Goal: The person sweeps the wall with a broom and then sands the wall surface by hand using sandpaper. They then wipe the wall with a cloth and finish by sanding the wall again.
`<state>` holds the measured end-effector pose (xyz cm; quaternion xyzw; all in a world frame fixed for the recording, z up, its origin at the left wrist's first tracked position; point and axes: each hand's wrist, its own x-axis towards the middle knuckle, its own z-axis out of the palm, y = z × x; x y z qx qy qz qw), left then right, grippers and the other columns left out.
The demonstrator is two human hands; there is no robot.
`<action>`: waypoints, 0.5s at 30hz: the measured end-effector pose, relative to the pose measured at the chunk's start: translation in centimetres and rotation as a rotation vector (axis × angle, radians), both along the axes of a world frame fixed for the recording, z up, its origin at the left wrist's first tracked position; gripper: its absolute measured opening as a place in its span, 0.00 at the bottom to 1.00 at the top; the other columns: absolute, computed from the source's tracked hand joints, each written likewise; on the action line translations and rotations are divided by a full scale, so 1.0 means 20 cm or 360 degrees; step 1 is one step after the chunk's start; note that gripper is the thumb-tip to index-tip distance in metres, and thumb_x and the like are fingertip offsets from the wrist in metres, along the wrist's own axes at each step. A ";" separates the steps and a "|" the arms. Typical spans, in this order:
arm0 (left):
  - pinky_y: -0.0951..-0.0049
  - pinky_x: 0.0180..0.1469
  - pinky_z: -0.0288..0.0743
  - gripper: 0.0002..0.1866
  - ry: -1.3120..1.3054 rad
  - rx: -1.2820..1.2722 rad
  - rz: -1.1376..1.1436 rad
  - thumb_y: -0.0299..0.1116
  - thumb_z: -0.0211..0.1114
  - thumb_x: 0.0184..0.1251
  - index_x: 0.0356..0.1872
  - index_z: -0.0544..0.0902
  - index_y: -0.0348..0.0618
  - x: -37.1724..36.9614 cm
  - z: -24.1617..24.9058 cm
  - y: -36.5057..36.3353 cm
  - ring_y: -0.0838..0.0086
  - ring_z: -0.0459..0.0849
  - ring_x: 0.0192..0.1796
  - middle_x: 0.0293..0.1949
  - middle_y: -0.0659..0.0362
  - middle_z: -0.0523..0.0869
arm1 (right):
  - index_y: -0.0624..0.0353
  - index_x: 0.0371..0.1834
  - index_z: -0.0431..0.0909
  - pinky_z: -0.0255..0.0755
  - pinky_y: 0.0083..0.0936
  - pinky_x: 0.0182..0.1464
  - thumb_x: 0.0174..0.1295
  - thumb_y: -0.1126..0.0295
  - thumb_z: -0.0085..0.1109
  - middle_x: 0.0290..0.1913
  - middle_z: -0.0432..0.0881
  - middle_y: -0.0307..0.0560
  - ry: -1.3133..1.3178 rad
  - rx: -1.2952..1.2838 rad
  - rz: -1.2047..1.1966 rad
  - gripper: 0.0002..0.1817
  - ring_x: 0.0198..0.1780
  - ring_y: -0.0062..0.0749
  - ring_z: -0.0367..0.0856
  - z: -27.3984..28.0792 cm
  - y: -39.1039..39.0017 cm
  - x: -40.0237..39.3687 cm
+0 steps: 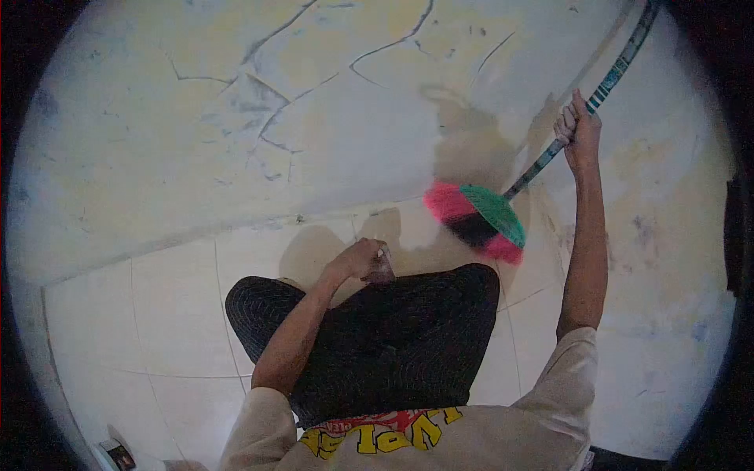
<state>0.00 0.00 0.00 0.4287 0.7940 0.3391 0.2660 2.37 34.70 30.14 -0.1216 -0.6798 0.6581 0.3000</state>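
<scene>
My right hand (579,129) is raised at the upper right, its fingers wrapped round the patterned green handle of a broom (544,166). The broom's bristle head, pink, black and green (479,220), hangs tilted near the foot of the wall, beyond my right knee. Closed, my left hand (357,261) is above my lap between the knees. It grips a small flat scraper-like tool (382,271), whose exact kind is hard to make out in the dim light.
Ahead stands a wall (353,149) with several cracks and patchy filler marks. It meets the pale tiled floor (181,306) along a slanting edge. My folded legs in dark trousers (393,337) take up the middle. A small dark-and-white object (118,454) lies at the lower left.
</scene>
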 end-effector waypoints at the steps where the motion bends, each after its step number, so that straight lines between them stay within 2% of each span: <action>1: 0.57 0.50 0.77 0.18 -0.0146 -0.0134 -0.0051 0.32 0.68 0.54 0.47 0.80 0.40 0.02 0.13 0.00 0.60 0.87 0.42 0.37 0.47 0.86 | 0.53 0.27 0.67 0.52 0.16 0.16 0.67 0.59 0.60 0.16 0.60 0.30 0.0097 0.0074 -0.0063 0.16 0.15 0.15 0.58 0.01 -0.05 0.01; 2: 0.58 0.51 0.76 0.18 -0.0293 -0.0270 -0.0103 0.31 0.68 0.54 0.47 0.80 0.39 0.04 0.18 -0.01 0.57 0.85 0.43 0.37 0.46 0.86 | 0.52 0.27 0.67 0.52 0.16 0.16 0.68 0.59 0.58 0.17 0.60 0.30 0.0194 0.0146 -0.0127 0.15 0.16 0.15 0.58 0.02 -0.09 0.02; 3: 0.58 0.51 0.76 0.18 -0.0449 -0.0324 -0.0110 0.31 0.68 0.54 0.47 0.80 0.39 0.20 0.07 -0.12 0.57 0.85 0.43 0.37 0.46 0.86 | 0.52 0.27 0.67 0.52 0.16 0.16 0.68 0.59 0.58 0.17 0.60 0.30 0.0038 0.0092 -0.0122 0.15 0.16 0.15 0.58 -0.08 -0.18 0.06; 5: 0.60 0.50 0.76 0.19 -0.0132 -0.0025 -0.0343 0.31 0.68 0.52 0.47 0.80 0.40 0.16 -0.14 -0.10 0.57 0.85 0.44 0.38 0.48 0.86 | 0.52 0.23 0.65 0.53 0.17 0.19 0.67 0.58 0.60 0.17 0.59 0.29 0.0194 0.0103 -0.0255 0.18 0.18 0.16 0.60 -0.06 -0.25 0.02; 6: 0.60 0.50 0.76 0.19 -0.0082 -0.0026 -0.0325 0.31 0.68 0.52 0.47 0.80 0.40 0.09 -0.12 -0.10 0.57 0.85 0.44 0.38 0.48 0.86 | 0.52 0.24 0.65 0.54 0.18 0.21 0.67 0.57 0.60 0.18 0.59 0.29 0.0238 0.0103 -0.0554 0.18 0.19 0.16 0.59 -0.01 -0.37 -0.03; 9: 0.60 0.48 0.76 0.16 -0.0184 0.0053 -0.0194 0.32 0.68 0.52 0.44 0.80 0.40 0.02 0.01 -0.10 0.57 0.84 0.43 0.38 0.51 0.85 | 0.53 0.25 0.66 0.54 0.20 0.22 0.68 0.57 0.59 0.19 0.60 0.29 0.0316 0.0161 -0.0504 0.18 0.21 0.17 0.58 -0.03 -0.36 -0.05; 11: 0.58 0.49 0.76 0.18 -0.0313 -0.0195 -0.0362 0.29 0.68 0.46 0.41 0.82 0.36 -0.01 0.05 -0.10 0.53 0.83 0.46 0.39 0.46 0.85 | 0.53 0.26 0.66 0.52 0.21 0.22 0.68 0.57 0.58 0.19 0.59 0.30 0.0358 0.0164 -0.0537 0.18 0.20 0.17 0.55 -0.03 -0.40 -0.08; 13: 0.58 0.48 0.76 0.17 -0.0239 -0.0137 -0.0425 0.29 0.67 0.46 0.41 0.82 0.36 -0.06 0.04 -0.12 0.53 0.83 0.45 0.39 0.46 0.85 | 0.53 0.30 0.67 0.56 0.19 0.21 0.69 0.58 0.57 0.20 0.62 0.31 0.0482 0.0100 -0.0437 0.15 0.20 0.16 0.59 -0.04 -0.37 -0.09; 15: 0.59 0.48 0.76 0.17 -0.0180 -0.0064 -0.0507 0.29 0.67 0.46 0.40 0.82 0.36 -0.07 0.01 -0.11 0.53 0.83 0.44 0.39 0.47 0.85 | 0.54 0.32 0.68 0.56 0.19 0.22 0.69 0.59 0.58 0.21 0.62 0.31 0.0506 0.0056 -0.0512 0.14 0.21 0.16 0.58 -0.03 -0.36 -0.10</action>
